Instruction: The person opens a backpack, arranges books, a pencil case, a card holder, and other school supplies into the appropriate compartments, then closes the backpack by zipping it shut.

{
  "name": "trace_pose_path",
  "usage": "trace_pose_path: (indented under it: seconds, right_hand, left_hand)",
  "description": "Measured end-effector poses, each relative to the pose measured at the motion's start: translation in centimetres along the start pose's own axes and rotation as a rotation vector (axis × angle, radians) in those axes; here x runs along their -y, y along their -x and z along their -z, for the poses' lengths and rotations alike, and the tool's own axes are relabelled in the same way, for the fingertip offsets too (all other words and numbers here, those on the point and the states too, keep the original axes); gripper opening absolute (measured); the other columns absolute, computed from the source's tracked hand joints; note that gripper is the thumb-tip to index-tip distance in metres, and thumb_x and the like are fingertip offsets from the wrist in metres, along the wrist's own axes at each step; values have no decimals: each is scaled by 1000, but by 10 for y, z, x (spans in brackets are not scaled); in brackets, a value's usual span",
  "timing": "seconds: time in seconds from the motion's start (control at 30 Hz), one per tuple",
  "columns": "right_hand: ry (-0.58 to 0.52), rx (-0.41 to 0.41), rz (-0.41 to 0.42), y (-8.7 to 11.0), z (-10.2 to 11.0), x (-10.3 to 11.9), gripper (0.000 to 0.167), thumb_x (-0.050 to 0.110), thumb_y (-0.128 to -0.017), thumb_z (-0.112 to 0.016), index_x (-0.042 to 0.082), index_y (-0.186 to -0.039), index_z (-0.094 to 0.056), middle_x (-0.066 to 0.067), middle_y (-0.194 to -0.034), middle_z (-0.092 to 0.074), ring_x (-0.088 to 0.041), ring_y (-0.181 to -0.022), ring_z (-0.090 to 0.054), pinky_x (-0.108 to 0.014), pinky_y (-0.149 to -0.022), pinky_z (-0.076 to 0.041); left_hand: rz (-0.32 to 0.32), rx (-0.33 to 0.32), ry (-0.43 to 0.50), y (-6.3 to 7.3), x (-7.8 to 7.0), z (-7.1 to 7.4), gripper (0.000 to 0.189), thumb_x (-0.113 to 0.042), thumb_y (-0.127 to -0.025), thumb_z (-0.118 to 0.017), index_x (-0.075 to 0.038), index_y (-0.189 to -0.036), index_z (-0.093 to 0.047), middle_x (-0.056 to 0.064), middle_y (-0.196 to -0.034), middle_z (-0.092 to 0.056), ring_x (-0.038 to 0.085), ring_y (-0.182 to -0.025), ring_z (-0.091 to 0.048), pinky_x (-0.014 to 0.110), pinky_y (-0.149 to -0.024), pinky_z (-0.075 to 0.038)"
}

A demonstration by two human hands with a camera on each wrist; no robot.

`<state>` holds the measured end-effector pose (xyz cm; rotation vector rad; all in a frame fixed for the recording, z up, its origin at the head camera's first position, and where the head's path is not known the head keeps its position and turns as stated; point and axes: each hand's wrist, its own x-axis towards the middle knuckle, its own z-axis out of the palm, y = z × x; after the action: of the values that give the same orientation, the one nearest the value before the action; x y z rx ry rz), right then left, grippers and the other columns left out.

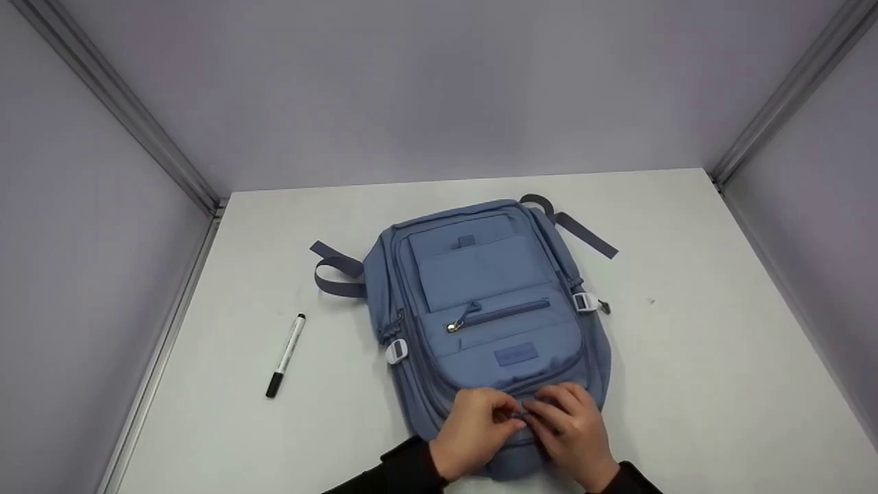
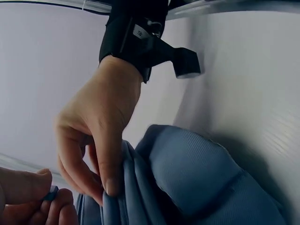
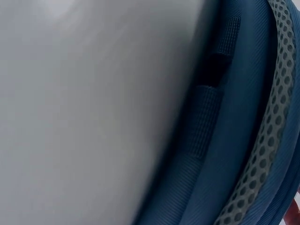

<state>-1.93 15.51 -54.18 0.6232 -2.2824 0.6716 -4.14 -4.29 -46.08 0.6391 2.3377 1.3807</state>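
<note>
A blue backpack lies front side up on the white table. At its near end, my left hand pinches a fold of the fabric between thumb and fingers; the left wrist view shows this fold up close. Close beside it, my right hand pinches a small blue tab, which looks like a zipper pull. Both hands' fingertips nearly meet over the bag's near edge. The right wrist view mostly takes in the bag's side and mesh-edged strap, with only a bit of finger at the lower right edge.
Left of the bag lies a white marker with a black cap. Loose dark straps stick out at the bag's far left, and another strap at the far right. Grey panels wall in the table at the back and sides.
</note>
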Motion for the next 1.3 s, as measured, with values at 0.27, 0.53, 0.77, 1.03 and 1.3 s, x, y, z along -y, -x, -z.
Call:
trace_pose_path:
  seconds: [0.27,0.53,0.77,1.03,1.3]
  right_hand:
    - [-82,-27,1,-7,0,15,43,46,-99,-53,8,-99,-73,-1,-92,-68,-15,-84,-59,-27,-80,-43]
    - [-156,-144,66,-23,-16,31,33,34,-100,-57,5,-89,-70,-1,-81,-66,-12,-73,-58,-26,-71,-45]
    - [-266,-126,-50,-23,-14,36,23,29,-99,-60,12,-87,-70,1,-78,-67,-9,-70,-57,-20,-67,-44]
    - [-296,-109,-70,-19,-3,35,21,24,-99,-60,11,-86,-69,0,-78,-67,-12,-70,-60,-20,-68,-47]
    - [-316,-67,-55,-21,3,36,20,25,-99,-60,11,-88,-69,1,-79,-67,-9,-70,-59,-19,-67,-45]
  left_hand:
    - [-28,45,11,0,-3,7,13,-11,-90,-72,-7,-102,-75,7,-98,-75,2,-79,-67,14,-72,-52]
    - [-147,61,-24,10,2,20,18,-19,-94,-68,-8,-108,-66,7,-104,-73,7,-88,-69,15,-80,-53]
    - [-505,-189,-508,18,26,25,15,-20,-90,-72,-12,-101,-66,0,-94,-66,12,-84,-61,21,-78,-49]
    - [-762,-476,-1155,7,48,11,28,-8,-101,-45,-18,-94,-70,-3,-91,-63,11,-80,-58,24,-73,-49]
    - [-741,-476,-1277,-4,42,15,11,-11,-80,-62,-16,-83,-72,-5,-78,-64,10,-69,-59,23,-65,-52]
